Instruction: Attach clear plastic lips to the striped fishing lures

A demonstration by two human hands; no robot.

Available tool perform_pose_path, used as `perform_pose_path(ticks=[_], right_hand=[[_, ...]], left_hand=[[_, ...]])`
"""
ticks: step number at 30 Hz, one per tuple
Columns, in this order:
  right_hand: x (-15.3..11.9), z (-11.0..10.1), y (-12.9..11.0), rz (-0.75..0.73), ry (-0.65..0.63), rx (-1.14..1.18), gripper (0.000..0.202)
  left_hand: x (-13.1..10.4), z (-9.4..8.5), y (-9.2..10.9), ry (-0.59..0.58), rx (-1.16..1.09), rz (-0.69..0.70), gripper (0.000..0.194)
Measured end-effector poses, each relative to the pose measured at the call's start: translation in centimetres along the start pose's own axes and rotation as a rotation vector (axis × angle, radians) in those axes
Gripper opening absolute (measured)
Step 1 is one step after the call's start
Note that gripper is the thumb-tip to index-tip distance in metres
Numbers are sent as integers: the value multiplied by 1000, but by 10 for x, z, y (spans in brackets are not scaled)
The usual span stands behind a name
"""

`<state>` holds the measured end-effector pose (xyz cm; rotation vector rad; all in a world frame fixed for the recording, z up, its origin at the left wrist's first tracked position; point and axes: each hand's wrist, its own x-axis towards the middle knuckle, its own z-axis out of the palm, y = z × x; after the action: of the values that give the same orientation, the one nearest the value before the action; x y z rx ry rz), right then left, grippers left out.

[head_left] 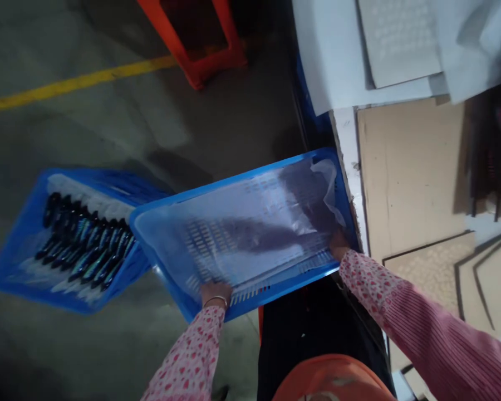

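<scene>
A blue plastic basket (242, 312) with slotted walls is in front of me, tilted in view. A translucent plastic sheet (259, 223) lies across its inside, creased and curling up at the far right corner. My left hand (215, 292), with a bracelet at the wrist, reaches over the near rim and is closed on the sheet's near edge. At the right end of that same edge, my right hand (339, 245) is closed on the sheet near the basket's corner. The fingertips of both hands are blurred and partly hidden.
A second blue basket (12, 267) on the left holds several dark, glossy, blue-streaked items (87, 239) in a row on white lining. An orange stool (229, 55) stands beyond. At right is a worktable (346, 128) with cardboard sheets (409, 172). A yellow line (87, 78) crosses the floor.
</scene>
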<state>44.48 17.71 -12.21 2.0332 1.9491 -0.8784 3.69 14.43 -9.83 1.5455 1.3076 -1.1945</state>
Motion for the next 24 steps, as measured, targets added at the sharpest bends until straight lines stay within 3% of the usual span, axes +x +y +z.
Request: perform_pose_path(ticks=[3, 6, 9, 12, 15, 21, 24], right_hand=[[7, -4, -19, -63, -64, 11, 23], [23, -5, -38, -89, -19, 22, 21], [49, 1, -43, -38, 91, 29, 36], [73, 10, -32, 120, 240, 30, 47], [82, 18, -20, 204, 318, 55, 53], [72, 36, -17, -11, 291, 48, 54], [70, 45, -12, -48, 297, -4, 55]], left_hand=[[4, -30, 42, 187, -33, 165, 38], [26, -65, 88, 392, -48, 345, 51], [60, -92, 108, 530, -63, 360, 65], [91, -104, 99, 611, -90, 274, 72], [103, -103, 86, 616, -115, 261, 74], [105, -100, 80, 600, -119, 263, 81], [112, -102, 54, 630, -115, 236, 76]])
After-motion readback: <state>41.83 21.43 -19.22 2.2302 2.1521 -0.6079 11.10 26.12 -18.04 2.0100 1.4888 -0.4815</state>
